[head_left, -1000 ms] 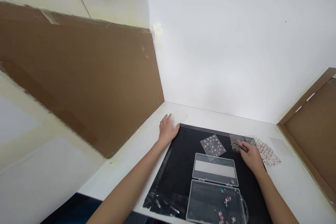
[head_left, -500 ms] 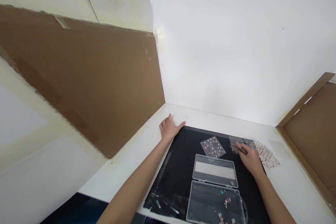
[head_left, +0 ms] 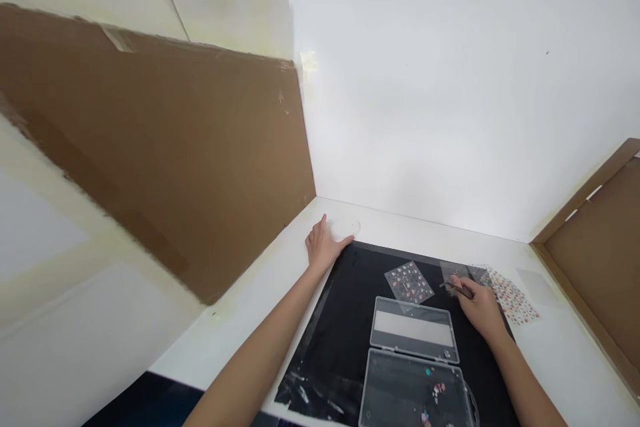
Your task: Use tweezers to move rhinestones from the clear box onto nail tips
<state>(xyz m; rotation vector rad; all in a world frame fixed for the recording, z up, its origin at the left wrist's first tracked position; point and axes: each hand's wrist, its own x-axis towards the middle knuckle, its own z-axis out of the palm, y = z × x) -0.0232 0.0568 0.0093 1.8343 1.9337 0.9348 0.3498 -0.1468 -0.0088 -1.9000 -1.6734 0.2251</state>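
At the back left corner of the black mat (head_left: pixel 345 307), my left hand (head_left: pixel 323 245) rests with its fingers apart beside a clear round piece (head_left: pixel 354 227) on the white table. My right hand (head_left: pixel 477 303) is closed round dark tweezers (head_left: pixel 465 291), their tips pointing left over a clear sheet (head_left: pixel 450 270) at the mat's back right. Left of it lies a clear sticker sheet (head_left: pixel 409 282). An open clear plastic case (head_left: pixel 413 390) with small colourful pieces inside lies in front, its lid (head_left: pixel 414 329) toward the back.
Right of the mat are a sheet of small colourful stickers (head_left: pixel 513 297) and a pale clear sheet (head_left: pixel 537 285). Brown cardboard panels stand at the left (head_left: pixel 200 147) and right (head_left: pixel 600 240), with a white wall (head_left: pixel 425 93) behind.
The view has shifted slightly, so the items on the mat sit a little further right and lower. Both hands keep nearly the same places, and the tweezers remain in my right hand.
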